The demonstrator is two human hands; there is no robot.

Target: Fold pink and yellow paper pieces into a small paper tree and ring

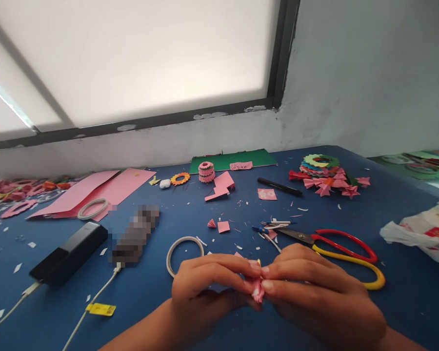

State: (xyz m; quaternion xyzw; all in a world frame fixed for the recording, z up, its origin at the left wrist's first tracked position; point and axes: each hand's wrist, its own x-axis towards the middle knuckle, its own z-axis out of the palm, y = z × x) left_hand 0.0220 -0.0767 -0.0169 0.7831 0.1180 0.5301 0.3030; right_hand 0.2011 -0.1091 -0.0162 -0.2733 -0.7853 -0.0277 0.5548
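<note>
So the person has a tiny folded pink piece (258,292) front and centre, just above the blue bench (142,297), pinched between both hands. Left hand (208,280) has its grip closed on one side, right hand (318,292) has its grip closed on the other, fingertips nearly meeting. There's a speck of yellow poking up at the top, can't tell what it belongs to.

Looks like thin paper, so it should weigh basically nothing, not be very slippery, and crush or tear if squeezed hard. The folded part is probably the stiffest bit, so light fingertips on the creases, and off the loose edges, seems the safe hold. Pale patches on the pink, kinda crumpled and narrow.

Just past the right hand are scissors (296,236), dark metal blades with smooth red and yellow loops. A smooth round grey ring (185,239) lies by the left hand. Further out there's a flat, crisp pink square (223,226) beside a little pleated fan (211,223), then a slim black pen (279,187). Way back: a ruffled pink stack (207,173), spiky layered paper rings (327,173) and a flat green sheet (265,157) near the wall.
</note>
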